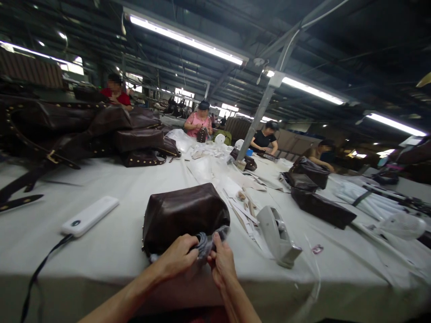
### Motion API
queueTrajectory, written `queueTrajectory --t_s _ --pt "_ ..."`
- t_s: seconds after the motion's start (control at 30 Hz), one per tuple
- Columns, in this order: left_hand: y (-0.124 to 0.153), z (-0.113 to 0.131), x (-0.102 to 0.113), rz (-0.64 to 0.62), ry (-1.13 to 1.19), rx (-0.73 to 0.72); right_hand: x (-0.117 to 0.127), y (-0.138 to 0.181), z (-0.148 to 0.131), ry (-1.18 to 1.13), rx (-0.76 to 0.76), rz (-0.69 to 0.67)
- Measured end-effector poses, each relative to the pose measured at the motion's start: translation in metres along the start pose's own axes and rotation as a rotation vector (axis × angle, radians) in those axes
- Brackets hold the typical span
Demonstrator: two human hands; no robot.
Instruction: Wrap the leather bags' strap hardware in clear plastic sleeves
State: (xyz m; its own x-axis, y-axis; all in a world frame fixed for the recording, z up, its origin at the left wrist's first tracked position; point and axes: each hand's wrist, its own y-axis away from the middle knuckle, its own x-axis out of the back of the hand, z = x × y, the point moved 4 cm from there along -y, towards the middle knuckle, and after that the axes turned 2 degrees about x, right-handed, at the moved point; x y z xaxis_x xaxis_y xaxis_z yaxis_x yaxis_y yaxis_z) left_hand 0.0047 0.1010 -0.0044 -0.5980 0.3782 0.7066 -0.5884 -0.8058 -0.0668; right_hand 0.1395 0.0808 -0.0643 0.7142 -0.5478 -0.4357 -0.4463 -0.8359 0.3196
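Note:
A dark brown leather bag (185, 215) lies on the white-covered table right in front of me, with studs along its left edge. At its near right side, my left hand (180, 255) pinches crumpled clear plastic film (209, 244) by a grey, looped part (202, 242). What that looped part is, I cannot make out. My right hand (222, 262) is closed on the film's right end, thumb uppermost, close to the bag's lower right corner. Both hands are near the table's front edge, and the film stretches between them.
Left of the bag lies a white power bank (90, 216) with a black cable. A tape dispenser (278, 237) stands at right, beside paper strips (242, 213). More brown bags (141, 141) are piled at back left, others (319, 206) at right. A metal post (257, 119) rises mid-table; several people work beyond.

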Motion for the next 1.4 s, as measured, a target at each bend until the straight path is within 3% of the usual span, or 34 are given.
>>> queueTrajectory --t_s 0.3,0.6,0.8,1.1,1.23,1.4 --pt "0.008 -0.001 -0.011 0.072 -0.167 0.070 -0.003 0.005 0.010 -0.046 0.036 0.014" --pt "0.006 -0.012 -0.008 -0.073 -0.233 -0.137 0.013 0.007 0.015 0.059 -0.056 -0.139" --pt "0.011 -0.007 -0.005 -0.106 -0.271 -0.142 0.029 -0.001 -0.010 0.015 -0.087 -0.268" --pt "0.018 0.005 -0.001 -0.007 -0.304 -0.052 0.037 -0.034 -0.009 -0.130 -0.037 -0.114" --pt "0.022 0.009 0.004 -0.028 -0.295 -0.020 0.051 -0.039 -0.014 0.063 0.036 -0.169" --pt "0.011 -0.004 0.009 -0.035 -0.266 -0.025 0.085 -0.046 -0.038 0.604 0.252 -0.146"
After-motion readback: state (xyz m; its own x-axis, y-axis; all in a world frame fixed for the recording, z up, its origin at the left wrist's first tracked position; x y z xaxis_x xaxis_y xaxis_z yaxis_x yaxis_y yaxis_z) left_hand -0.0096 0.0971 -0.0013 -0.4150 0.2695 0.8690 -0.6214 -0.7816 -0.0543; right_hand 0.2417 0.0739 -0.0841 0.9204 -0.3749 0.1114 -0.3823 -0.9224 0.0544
